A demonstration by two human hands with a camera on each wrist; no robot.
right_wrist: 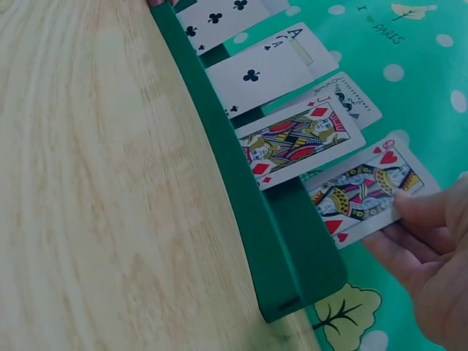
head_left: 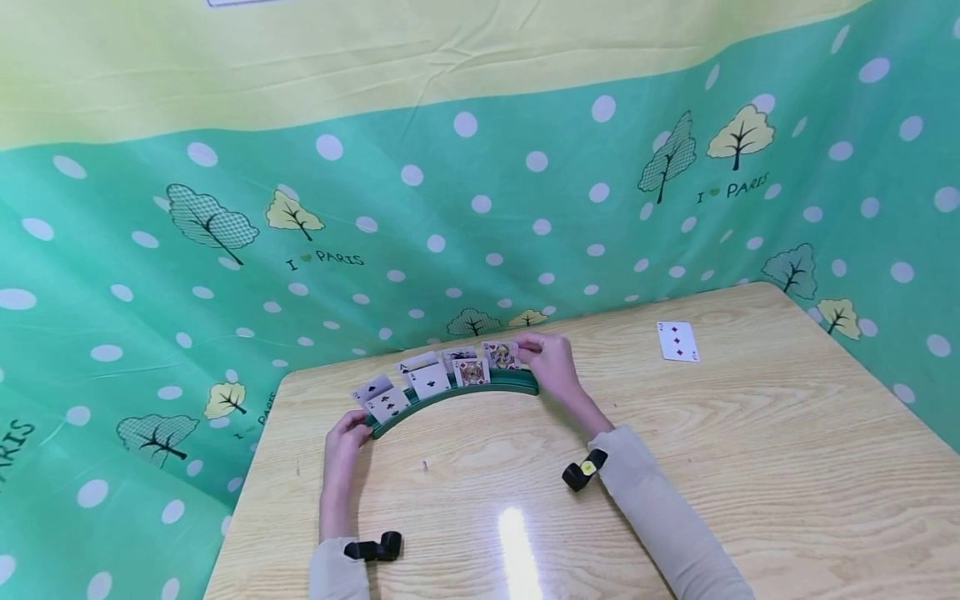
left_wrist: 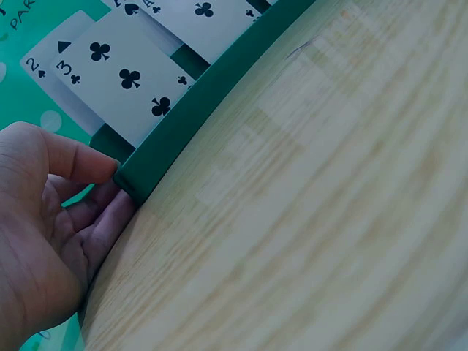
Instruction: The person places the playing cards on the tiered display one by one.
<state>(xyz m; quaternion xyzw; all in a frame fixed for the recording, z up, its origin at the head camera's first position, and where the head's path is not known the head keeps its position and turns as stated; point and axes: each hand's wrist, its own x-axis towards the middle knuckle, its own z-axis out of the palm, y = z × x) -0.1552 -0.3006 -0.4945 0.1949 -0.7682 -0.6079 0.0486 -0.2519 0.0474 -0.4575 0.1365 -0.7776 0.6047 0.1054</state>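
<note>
A curved green card holder (head_left: 513,382) stands on the table with playing cards upright in two rows. My left hand (head_left: 345,442) grips its left end between thumb and fingers, beside the three of clubs (left_wrist: 129,79) and the two of spades (left_wrist: 38,62). At the other end, my right hand (head_left: 551,362) pinches the queen of hearts (right_wrist: 365,186) by its edge, at the back row. Next to that card stands the jack of diamonds (right_wrist: 303,142), with a joker (right_wrist: 360,102) behind it. The ace of clubs (right_wrist: 267,77) is farther left, overlapping another ace (head_left: 418,362).
A three of diamonds (head_left: 678,341) lies face up on the wooden table (head_left: 750,467), to the right of the holder. Green dotted cloth (head_left: 480,233) hangs behind the table's back edge. Black wrist cameras (head_left: 375,547) sit on both sleeves.
</note>
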